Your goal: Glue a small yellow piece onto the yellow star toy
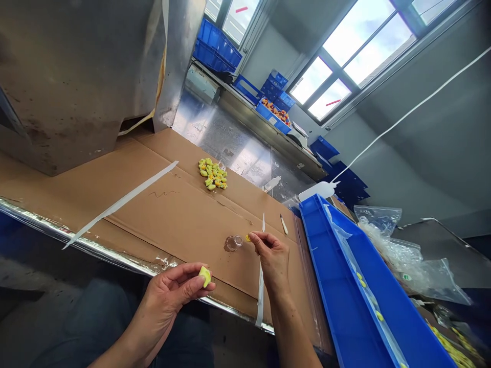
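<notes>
Near the front edge of the bench, my left hand (pixel 174 287) pinches a small yellow-green molded piece (pixel 205 276) between thumb and fingers. Farther right, my right hand (pixel 271 255) is closed in a pinch on a tiny yellow piece (pixel 247 237), whose exact kind is too small to make out. Just left of those fingertips stands a small clear cup (pixel 233 243) on a dark wet patch of the cardboard. A cluster of similar yellow-green pieces with orange spots (pixel 212 174) lies at the far side of the cardboard sheet (pixel 184 214).
A blue crate (pixel 326 276) holding a few yellow pieces borders the right side. Behind my right hand lies a slim pale-handled tool (pixel 284 225). White squeeze bottles (pixel 317 190) are near the crate's far end. A large metal housing (pixel 84 76) stands at left.
</notes>
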`<act>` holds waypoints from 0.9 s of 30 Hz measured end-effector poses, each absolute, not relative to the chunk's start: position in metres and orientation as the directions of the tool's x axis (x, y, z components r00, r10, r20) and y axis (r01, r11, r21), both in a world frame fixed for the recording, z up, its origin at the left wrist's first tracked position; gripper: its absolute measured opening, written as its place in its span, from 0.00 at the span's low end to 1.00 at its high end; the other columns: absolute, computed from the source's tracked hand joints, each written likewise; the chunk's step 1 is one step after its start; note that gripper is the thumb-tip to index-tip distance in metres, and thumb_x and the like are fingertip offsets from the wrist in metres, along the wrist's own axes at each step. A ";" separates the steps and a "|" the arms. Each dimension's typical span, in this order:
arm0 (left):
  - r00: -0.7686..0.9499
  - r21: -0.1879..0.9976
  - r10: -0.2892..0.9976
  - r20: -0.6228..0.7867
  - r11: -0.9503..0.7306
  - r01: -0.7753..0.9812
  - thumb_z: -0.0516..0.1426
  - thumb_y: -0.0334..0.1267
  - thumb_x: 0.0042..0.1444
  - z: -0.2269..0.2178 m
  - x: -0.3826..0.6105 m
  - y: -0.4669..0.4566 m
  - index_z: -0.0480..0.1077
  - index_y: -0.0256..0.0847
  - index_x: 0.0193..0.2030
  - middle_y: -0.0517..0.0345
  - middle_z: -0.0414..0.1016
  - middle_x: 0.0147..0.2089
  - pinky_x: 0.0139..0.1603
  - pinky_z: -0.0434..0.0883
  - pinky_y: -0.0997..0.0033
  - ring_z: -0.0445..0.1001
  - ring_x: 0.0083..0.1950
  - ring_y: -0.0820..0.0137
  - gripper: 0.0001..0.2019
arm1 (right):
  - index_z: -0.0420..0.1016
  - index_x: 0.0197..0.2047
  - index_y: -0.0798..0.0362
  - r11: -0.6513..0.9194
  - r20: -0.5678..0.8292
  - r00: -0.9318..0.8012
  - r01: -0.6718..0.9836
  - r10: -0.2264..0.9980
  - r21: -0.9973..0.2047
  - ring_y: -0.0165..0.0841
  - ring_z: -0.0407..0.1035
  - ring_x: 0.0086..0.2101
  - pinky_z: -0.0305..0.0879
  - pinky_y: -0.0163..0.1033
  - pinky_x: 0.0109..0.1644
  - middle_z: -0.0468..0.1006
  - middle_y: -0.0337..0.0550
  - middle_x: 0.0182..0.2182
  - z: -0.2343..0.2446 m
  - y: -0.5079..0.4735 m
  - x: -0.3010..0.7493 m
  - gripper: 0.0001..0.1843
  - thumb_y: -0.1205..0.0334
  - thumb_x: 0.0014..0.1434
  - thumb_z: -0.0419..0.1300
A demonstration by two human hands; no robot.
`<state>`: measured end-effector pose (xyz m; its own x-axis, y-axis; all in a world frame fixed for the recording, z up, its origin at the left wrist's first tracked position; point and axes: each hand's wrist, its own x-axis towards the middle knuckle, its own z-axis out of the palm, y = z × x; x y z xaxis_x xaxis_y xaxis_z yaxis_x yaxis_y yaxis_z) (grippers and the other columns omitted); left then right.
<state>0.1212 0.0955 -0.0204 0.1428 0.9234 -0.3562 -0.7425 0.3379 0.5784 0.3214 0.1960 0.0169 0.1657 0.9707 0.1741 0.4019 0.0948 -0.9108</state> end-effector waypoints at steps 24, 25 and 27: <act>0.102 0.596 0.924 -0.368 0.319 -0.737 0.67 0.39 0.44 -0.019 0.123 0.095 0.79 0.39 0.37 0.52 0.82 0.36 0.43 0.75 0.70 0.79 0.38 0.61 0.12 | 0.80 0.28 0.54 0.126 0.207 0.163 0.402 0.965 -0.907 0.30 0.58 0.22 0.54 0.35 0.26 0.70 0.38 0.21 0.032 0.197 0.315 0.10 0.55 0.49 0.67; 0.090 0.598 0.925 -0.369 0.310 -0.739 0.67 0.39 0.44 -0.019 0.124 0.095 0.79 0.39 0.37 0.52 0.82 0.35 0.42 0.75 0.70 0.80 0.38 0.61 0.12 | 0.79 0.28 0.54 0.129 0.205 0.166 0.380 0.965 -0.916 0.30 0.57 0.22 0.54 0.35 0.26 0.69 0.37 0.20 0.037 0.195 0.314 0.10 0.55 0.49 0.67; 0.082 0.598 0.929 -0.361 0.298 -0.744 0.68 0.38 0.43 -0.021 0.125 0.095 0.80 0.40 0.37 0.53 0.82 0.36 0.43 0.75 0.70 0.80 0.38 0.60 0.12 | 0.79 0.28 0.54 0.135 0.198 0.166 0.328 0.966 -0.935 0.29 0.56 0.22 0.54 0.35 0.27 0.67 0.36 0.18 0.048 0.187 0.311 0.10 0.56 0.50 0.67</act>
<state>0.1248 0.0954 -0.0208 0.0821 0.9290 -0.3609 -0.7445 0.2979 0.5975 0.3114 0.1871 0.0476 0.1661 0.9660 0.1981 0.3285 0.1352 -0.9348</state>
